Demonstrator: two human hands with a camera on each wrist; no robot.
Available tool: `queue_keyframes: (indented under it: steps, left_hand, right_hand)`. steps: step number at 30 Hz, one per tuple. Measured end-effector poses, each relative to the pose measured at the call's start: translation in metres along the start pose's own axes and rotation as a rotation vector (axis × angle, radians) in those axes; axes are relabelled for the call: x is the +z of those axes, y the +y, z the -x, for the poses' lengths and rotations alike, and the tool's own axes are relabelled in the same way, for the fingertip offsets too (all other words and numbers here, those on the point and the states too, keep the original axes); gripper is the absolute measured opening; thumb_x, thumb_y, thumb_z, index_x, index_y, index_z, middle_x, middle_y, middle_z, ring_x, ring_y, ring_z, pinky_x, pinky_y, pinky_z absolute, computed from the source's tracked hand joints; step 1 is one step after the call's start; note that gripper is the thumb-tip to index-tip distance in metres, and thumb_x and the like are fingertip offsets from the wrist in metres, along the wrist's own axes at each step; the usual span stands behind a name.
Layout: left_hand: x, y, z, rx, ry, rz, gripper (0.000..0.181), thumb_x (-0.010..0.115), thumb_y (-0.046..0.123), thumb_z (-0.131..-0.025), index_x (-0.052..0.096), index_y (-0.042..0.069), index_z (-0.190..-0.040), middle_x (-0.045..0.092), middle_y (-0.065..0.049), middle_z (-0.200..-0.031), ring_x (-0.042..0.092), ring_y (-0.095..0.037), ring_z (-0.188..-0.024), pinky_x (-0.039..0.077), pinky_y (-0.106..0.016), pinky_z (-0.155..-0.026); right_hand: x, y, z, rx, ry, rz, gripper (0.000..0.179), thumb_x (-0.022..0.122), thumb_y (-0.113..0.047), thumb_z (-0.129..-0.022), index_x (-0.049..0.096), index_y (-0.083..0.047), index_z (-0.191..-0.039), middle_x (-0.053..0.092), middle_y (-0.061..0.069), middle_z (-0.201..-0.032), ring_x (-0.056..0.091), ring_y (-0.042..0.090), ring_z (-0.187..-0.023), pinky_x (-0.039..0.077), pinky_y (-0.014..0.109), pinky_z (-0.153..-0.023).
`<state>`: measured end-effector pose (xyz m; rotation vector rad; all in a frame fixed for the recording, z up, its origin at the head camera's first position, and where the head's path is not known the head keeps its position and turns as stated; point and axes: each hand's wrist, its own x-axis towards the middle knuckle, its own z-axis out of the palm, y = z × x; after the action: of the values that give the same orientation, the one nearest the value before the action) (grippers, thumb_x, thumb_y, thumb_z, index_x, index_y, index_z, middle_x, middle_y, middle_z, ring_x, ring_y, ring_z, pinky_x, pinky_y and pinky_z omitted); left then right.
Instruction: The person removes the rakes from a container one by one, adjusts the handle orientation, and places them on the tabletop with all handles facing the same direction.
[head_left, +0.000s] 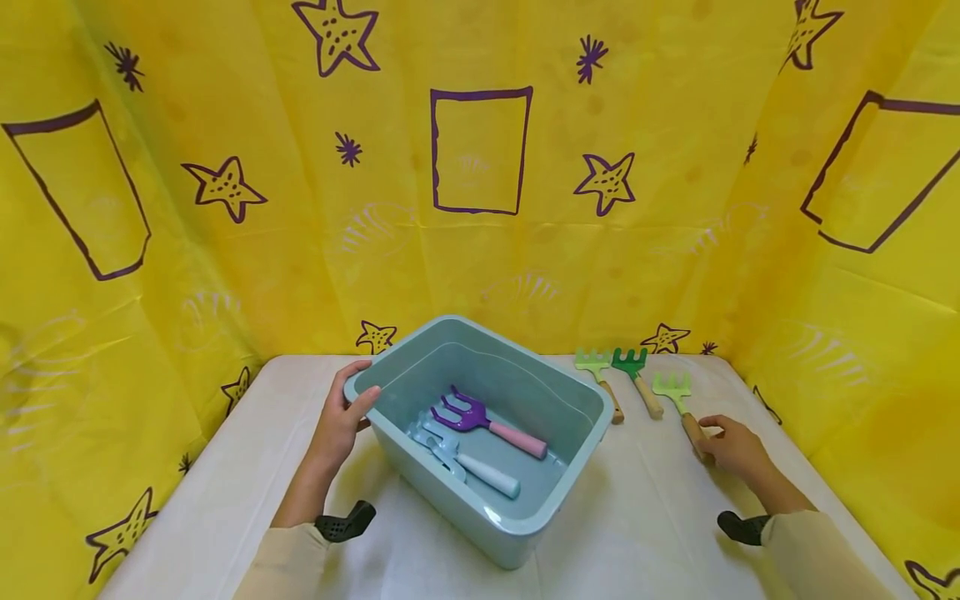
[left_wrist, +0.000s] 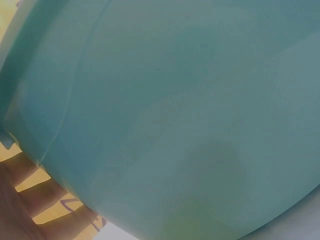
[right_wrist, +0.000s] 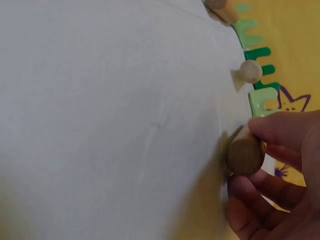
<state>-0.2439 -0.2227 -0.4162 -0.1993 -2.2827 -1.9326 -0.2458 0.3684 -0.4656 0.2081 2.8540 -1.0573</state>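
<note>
My left hand grips a blue-green plastic bin at its left corner, thumb over the rim and fingers on the outside. Inside the bin lie a purple hand fork with a pink handle and a light blue hand tool with a pale handle. At the right of the table, my right hand pinches the wooden handle of a light green hand rake between thumb and fingers. The handle's round end faces the camera in the right wrist view.
A dark green hand rake and another light green rake lie between the bin and my right hand, heads toward the back. Yellow patterned sheeting walls the white-covered table at the back and sides.
</note>
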Motion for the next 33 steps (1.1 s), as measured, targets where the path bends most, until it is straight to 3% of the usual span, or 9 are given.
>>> queue_keyframes:
  steps: [5, 10, 17, 25, 33]
  left_hand:
    - [-0.001, 0.0, -0.001, -0.016, -0.002, -0.008, 0.058, 0.053, 0.024, -0.099, 0.026, 0.019, -0.15, 0.031, -0.017, -0.151, 0.039, -0.043, -0.128, 0.036, -0.065, -0.098]
    - [-0.003, 0.0, 0.001, 0.004, -0.002, 0.001, 0.058, 0.055, 0.025, -0.099, 0.027, 0.02, -0.149, 0.031, -0.015, -0.151, 0.04, -0.043, -0.127, 0.037, -0.065, -0.097]
    - [-0.002, 0.001, 0.003, 0.002, 0.001, -0.012, 0.055, 0.056, 0.029, -0.099, 0.03, 0.023, -0.147, 0.034, -0.013, -0.149, 0.042, -0.042, -0.125, 0.038, -0.065, -0.097]
    - [0.0, 0.001, 0.001, 0.019, 0.004, -0.013, 0.055, 0.056, 0.031, -0.098, 0.031, 0.023, -0.146, 0.035, -0.013, -0.148, 0.043, -0.041, -0.124, 0.04, -0.064, -0.096]
    - [0.0, 0.001, 0.001, 0.016, 0.005, -0.011, 0.055, 0.056, 0.03, -0.099, 0.031, 0.024, -0.147, 0.036, -0.012, -0.148, 0.043, -0.041, -0.126, 0.039, -0.064, -0.096]
  right_hand:
    - [0.0, 0.003, 0.01, -0.117, -0.041, 0.143, 0.059, 0.069, -0.019, -0.088, 0.042, 0.009, -0.133, 0.062, 0.014, -0.088, 0.057, 0.023, -0.074, 0.049, 0.037, -0.064]
    - [0.009, 0.007, 0.016, -0.2, -0.008, 0.229, 0.056, 0.067, -0.013, -0.089, 0.041, 0.008, -0.134, 0.059, 0.007, -0.082, 0.052, 0.021, -0.069, 0.045, 0.034, -0.06]
    - [0.012, 0.006, 0.012, -0.151, -0.01, 0.217, 0.051, 0.06, -0.013, -0.093, 0.04, 0.007, -0.135, 0.058, 0.011, -0.084, 0.052, 0.023, -0.07, 0.046, 0.035, -0.061]
    - [0.003, 0.001, -0.008, -0.079, 0.003, 0.138, 0.053, 0.059, -0.016, -0.092, 0.04, 0.006, -0.136, 0.059, 0.029, -0.102, 0.057, 0.032, -0.084, 0.05, 0.046, -0.071]
    - [-0.004, 0.003, -0.026, -0.078, 0.054, 0.131, 0.052, 0.06, -0.013, -0.09, 0.043, 0.009, -0.134, 0.059, 0.035, -0.107, 0.059, 0.042, -0.091, 0.048, 0.054, -0.078]
